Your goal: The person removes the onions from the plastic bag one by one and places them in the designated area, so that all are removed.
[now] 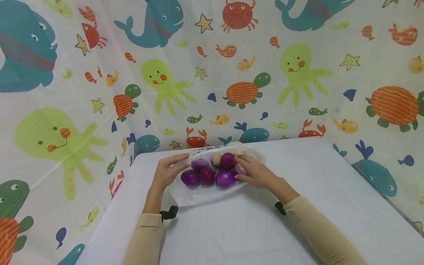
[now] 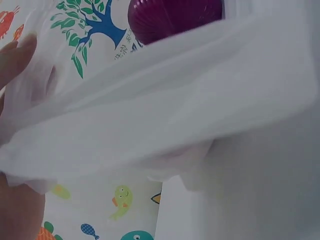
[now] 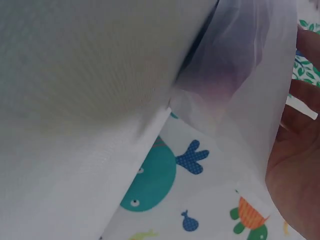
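Observation:
Several red onions [image 1: 207, 175], with a pale onion [image 1: 216, 160] among them, lie in a group in a white plastic bag [image 1: 195, 198] spread on the table. My left hand [image 1: 165, 171] is at the bag's left side, thumb and fingers apart, beside the purple onion [image 1: 190, 178]. My right hand [image 1: 256, 171] reaches over the group's right end, fingertips by the dark onion [image 1: 228, 161] and thumb beside another onion [image 1: 225, 179]. The left wrist view shows an onion [image 2: 175, 17] behind the bag's edge [image 2: 150, 115]. In the right wrist view, the bag [image 3: 235, 85] partly covers the onions.
The white table [image 1: 232, 232] extends around the bag, with its far edge just behind it. A curtain [image 1: 205, 121] printed with sea animals hangs behind and on both sides. Dark wrist-camera mounts [image 1: 169, 212] show under the sleeves.

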`<state>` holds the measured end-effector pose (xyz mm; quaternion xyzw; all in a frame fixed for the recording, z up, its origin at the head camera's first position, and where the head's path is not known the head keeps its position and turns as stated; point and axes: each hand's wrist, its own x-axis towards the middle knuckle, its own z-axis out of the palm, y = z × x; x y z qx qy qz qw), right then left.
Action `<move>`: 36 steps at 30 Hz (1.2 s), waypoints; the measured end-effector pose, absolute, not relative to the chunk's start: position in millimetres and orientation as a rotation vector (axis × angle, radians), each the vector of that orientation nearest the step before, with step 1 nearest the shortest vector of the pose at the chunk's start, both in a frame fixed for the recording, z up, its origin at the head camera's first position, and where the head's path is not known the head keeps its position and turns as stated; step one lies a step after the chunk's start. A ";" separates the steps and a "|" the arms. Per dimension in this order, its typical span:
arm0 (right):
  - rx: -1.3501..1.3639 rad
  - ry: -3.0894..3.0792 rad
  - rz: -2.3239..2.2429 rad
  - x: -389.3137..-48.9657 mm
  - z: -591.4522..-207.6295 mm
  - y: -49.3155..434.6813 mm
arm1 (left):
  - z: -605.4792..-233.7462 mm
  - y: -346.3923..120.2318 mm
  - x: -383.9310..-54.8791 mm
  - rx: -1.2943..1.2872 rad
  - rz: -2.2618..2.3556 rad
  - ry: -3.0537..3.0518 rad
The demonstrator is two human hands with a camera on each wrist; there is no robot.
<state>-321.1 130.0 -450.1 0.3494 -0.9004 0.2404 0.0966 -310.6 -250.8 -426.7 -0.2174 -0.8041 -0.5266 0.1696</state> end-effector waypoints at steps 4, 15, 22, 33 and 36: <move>1.054 -2.678 0.663 -319.5 -451.5 130.4 | -429.0 -246.7 -314.0 -0.718 -1.588 -2.192; 1.039 -2.763 0.622 -316.2 -454.4 130.8 | -429.5 -247.9 -312.5 -0.666 -1.666 -2.159; 1.055 -2.738 0.566 -316.8 -457.0 130.9 | -427.9 -247.5 -311.9 -0.673 -1.674 -2.165; 1.074 -2.674 0.558 -315.4 -457.4 131.1 | -425.4 -246.4 -309.6 -0.615 -1.642 -2.210; 1.078 -2.684 0.570 -315.4 -456.1 131.2 | -425.1 -246.3 -309.1 -0.616 -1.630 -2.211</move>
